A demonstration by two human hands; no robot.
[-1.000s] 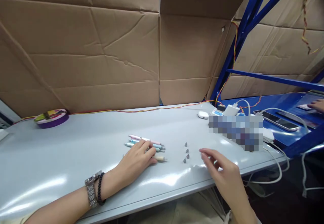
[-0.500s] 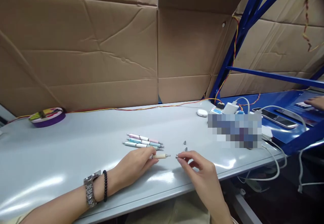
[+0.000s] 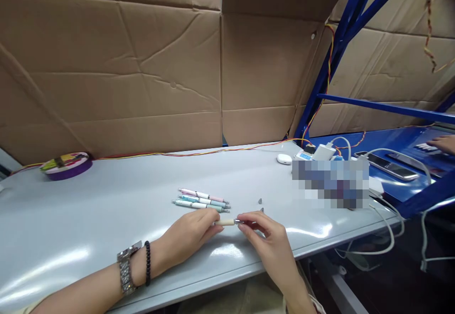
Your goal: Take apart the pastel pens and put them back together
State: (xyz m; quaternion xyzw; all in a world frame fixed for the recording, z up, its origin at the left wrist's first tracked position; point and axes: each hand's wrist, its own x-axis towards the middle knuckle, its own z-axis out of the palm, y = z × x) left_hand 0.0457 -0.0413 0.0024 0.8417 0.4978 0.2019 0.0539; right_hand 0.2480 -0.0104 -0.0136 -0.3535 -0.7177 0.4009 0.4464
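My left hand (image 3: 194, 231), closed, grips a cream pen (image 3: 226, 222) by its barrel, with the front end pointing right. At that end, the fingertips of my right hand (image 3: 266, 238) pinch a small silver pen tip (image 3: 238, 221), which is against the pen's front. Just behind my hands lie three pens side by side: a pink and white pen (image 3: 202, 194), a blue and white pen (image 3: 209, 201) and a green and white pen (image 3: 201, 205). Beyond my right fingers is a small metal cone (image 3: 260, 201); a second cone (image 3: 262, 209) is partly hidden by them.
A purple round box (image 3: 67, 166) stands at the back left. Toward the right are a white oval case (image 3: 284, 159), a white charger (image 3: 324, 152), cables and a blurred-out patch. A phone (image 3: 387, 166) and another person's hand (image 3: 442, 143) are on the blue surface beyond.
My right hand has moved left, bringing the silver tip from a short gap away onto the cream pen's front end. My left hand stays nearly in place.
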